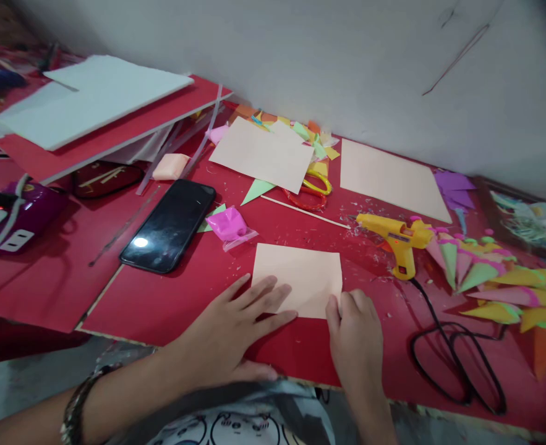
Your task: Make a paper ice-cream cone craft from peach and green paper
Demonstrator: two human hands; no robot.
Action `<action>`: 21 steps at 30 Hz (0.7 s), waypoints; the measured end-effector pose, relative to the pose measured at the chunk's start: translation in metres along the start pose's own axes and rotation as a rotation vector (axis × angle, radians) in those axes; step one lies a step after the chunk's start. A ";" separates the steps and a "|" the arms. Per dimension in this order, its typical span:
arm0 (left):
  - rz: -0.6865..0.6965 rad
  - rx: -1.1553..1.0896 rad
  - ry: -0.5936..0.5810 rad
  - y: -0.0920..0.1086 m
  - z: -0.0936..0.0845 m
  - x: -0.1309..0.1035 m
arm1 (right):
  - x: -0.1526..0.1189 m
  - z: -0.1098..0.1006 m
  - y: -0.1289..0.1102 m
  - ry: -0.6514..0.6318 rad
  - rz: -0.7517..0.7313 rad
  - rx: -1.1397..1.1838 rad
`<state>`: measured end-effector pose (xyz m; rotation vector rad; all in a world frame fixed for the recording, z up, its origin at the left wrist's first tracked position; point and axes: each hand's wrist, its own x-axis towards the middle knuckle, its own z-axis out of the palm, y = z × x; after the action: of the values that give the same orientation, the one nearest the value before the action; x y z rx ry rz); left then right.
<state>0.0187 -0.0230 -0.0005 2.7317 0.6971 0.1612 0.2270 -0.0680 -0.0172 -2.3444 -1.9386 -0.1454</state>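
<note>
A small cream paper sheet (300,272) lies flat on the red table (198,315) near its front edge. My left hand (235,327) is spread, its fingertips resting on the sheet's lower left part and its thumb on the table. At the sheet's lower right corner, my right hand (357,337) pinches the paper edge between thumb and curled fingers. Left of the sheet are a pink clay packet (229,225) and a black phone (169,225). A yellow glue gun (393,238) lies to the right, its black cord coiled below it.
Larger cream sheets (263,151) lie at the back, one partly over scissors (318,183). A thin stick (305,211) lies before them. Colourful paper cones (477,266) fill the right side. A white board (101,93) and a purple device (26,216) are at left.
</note>
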 end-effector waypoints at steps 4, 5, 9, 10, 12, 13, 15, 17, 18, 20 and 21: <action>-0.022 0.080 -0.010 -0.012 -0.008 -0.017 | -0.001 0.000 0.001 0.003 -0.002 0.001; -0.027 0.098 -0.011 -0.016 -0.010 -0.021 | -0.001 -0.001 0.001 0.000 -0.002 0.002; -0.038 0.150 -0.004 -0.028 -0.018 -0.037 | -0.001 -0.001 0.000 -0.012 0.001 0.000; -0.031 0.157 -0.005 -0.031 -0.021 -0.040 | -0.001 -0.002 0.000 -0.012 0.002 0.001; -0.010 0.168 -0.018 -0.033 -0.025 -0.042 | -0.001 -0.002 0.000 -0.009 0.001 0.005; 0.004 0.169 -0.031 -0.033 -0.027 -0.042 | -0.001 -0.002 0.000 -0.008 0.001 0.010; 0.014 0.160 -0.049 -0.031 -0.028 -0.038 | -0.001 -0.001 -0.001 -0.006 0.006 0.028; -0.034 0.138 -0.027 -0.025 -0.025 -0.031 | -0.001 -0.001 0.000 0.000 0.015 0.079; -0.089 0.125 0.009 -0.022 -0.022 -0.026 | -0.001 -0.001 0.000 0.006 0.022 0.125; -0.252 0.097 0.108 -0.016 -0.013 -0.016 | -0.002 -0.002 0.003 0.019 0.043 0.261; -0.336 0.076 0.168 -0.014 -0.008 -0.010 | -0.003 -0.002 0.006 0.013 0.047 0.348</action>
<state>0.0016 -0.0138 0.0021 2.6431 1.2183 0.2930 0.2320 -0.0725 -0.0154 -2.1505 -1.7351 0.1663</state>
